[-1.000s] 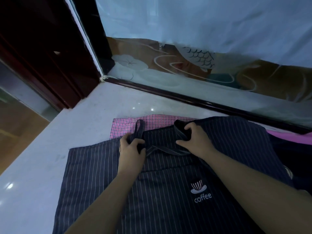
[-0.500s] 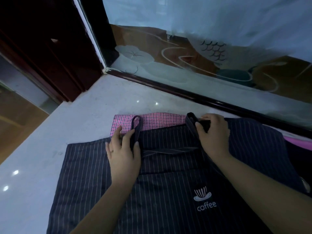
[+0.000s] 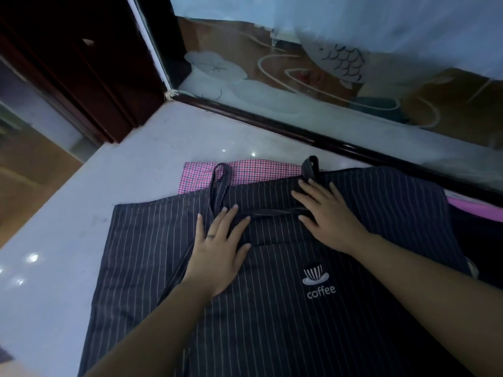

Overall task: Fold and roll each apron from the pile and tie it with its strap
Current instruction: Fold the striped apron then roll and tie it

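Note:
A dark pinstriped apron (image 3: 285, 322) with a white "coffee" cup logo lies spread flat on a pale stone counter (image 3: 68, 227). Its dark neck strap (image 3: 220, 183) loops out over the far edge at two spots and runs across between my hands. My left hand (image 3: 220, 254) rests flat on the apron with fingers spread, beside the left strap loop. My right hand (image 3: 326, 216) lies flat too, its fingers pressing the strap near the right loop. Under the far edge a pink checked apron (image 3: 245, 172) peeks out.
A dark wooden sill and a frosted glass pane with a fish design (image 3: 326, 77) close the far side. A dark wood frame (image 3: 81, 72) stands at the back left. More pink and dark cloth (image 3: 479, 210) lies at the right. The counter's edge drops off at the left.
Both hands have let go of the strap loops they were pinching and spreading apart, and now lie flat on the apron. The loops stick out past the far edge.

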`<act>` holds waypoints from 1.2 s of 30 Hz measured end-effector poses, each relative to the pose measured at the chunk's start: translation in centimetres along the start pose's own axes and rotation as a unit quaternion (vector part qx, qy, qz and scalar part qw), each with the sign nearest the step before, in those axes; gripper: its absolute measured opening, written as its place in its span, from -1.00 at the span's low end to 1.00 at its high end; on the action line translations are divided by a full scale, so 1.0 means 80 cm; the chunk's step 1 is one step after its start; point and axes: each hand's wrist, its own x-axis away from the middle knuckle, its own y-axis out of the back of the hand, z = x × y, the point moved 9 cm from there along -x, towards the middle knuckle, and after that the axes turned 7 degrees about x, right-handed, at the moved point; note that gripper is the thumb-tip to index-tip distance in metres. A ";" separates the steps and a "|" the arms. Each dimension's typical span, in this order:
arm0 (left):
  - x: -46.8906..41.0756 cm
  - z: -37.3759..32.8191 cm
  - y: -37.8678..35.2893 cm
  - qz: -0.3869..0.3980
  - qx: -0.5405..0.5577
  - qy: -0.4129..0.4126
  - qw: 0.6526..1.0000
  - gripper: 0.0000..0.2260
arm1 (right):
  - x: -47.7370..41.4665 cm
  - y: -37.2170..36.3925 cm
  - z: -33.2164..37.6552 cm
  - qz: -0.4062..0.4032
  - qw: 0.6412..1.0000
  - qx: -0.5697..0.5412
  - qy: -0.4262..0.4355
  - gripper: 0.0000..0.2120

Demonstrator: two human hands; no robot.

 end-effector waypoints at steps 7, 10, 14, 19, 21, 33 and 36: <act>0.131 -0.057 0.023 -0.044 0.096 -0.083 0.991 -0.71 | 0.156 0.007 0.104 -0.037 0.984 -0.045 0.166 -0.59; 0.193 -0.077 0.015 -0.027 0.110 -0.101 0.988 -0.73 | 0.226 -0.015 0.138 0.027 0.977 -0.033 0.210 -0.56; 0.260 -0.105 0.006 -0.011 0.111 -0.142 0.984 -0.72 | 0.292 -0.037 0.162 0.078 0.963 0.004 0.259 -0.45; 0.338 -0.121 -0.016 0.029 0.083 -0.141 0.986 -0.59 | 0.348 -0.048 0.172 0.097 0.953 0.051 0.282 -0.40; 0.354 -0.122 -0.020 0.029 0.073 -0.126 0.989 -0.56 | 0.356 -0.049 0.170 0.093 0.954 0.059 0.278 -0.37; 0.345 -0.130 -0.016 0.000 0.075 0.058 0.996 -0.21 | 0.369 -0.042 0.118 0.023 0.984 0.095 0.147 -0.16; 0.348 -0.109 -0.013 -0.005 0.034 0.105 0.994 -0.20 | 0.368 -0.039 0.107 0.027 0.982 0.129 0.133 -0.20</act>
